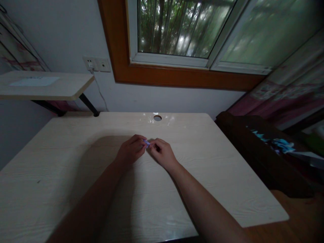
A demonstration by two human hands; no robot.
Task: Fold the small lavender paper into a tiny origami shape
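Between my two hands is a small folded piece of light purple paper [146,143], mostly covered by fingers. My left hand [132,148] pinches it from the left, thumb and fingertips pressed together. From the other side, the fingertips of my right hand [162,152] are closed on its right end. Both hands are just above or resting on the pale wood-grain desk [202,162]; which of the two I cannot tell. The paper's exact folds are too small to make out.
A round cable hole [157,118] lies near the desk's back edge. At left, a raised shelf [76,89] on black supports carries a white sheet [34,81]. Wall sockets [96,64] with a plugged cable are behind. Dark furniture [253,145] with blue items stands at right.
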